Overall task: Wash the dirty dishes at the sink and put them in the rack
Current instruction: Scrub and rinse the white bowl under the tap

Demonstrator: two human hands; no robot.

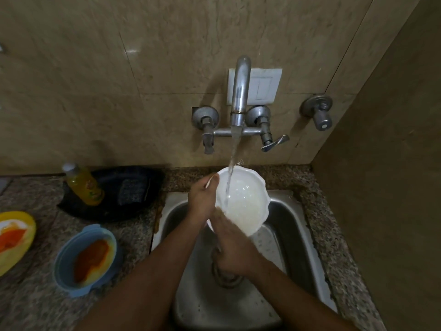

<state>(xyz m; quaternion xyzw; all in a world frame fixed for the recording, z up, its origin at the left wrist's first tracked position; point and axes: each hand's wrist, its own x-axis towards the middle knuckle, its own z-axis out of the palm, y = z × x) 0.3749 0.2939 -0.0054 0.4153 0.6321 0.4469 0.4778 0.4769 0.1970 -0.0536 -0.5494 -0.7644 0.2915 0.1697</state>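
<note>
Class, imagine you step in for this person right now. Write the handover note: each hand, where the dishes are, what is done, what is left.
Left hand grips the white bowl by its rim; right hand rubs its lower edge. Bowl is over the sink under the running tap.
Done: none visibly racked.
Left: finish this bowl; dirty blue bowl and yellow plate wait on the counter. Rack not in view.
</note>
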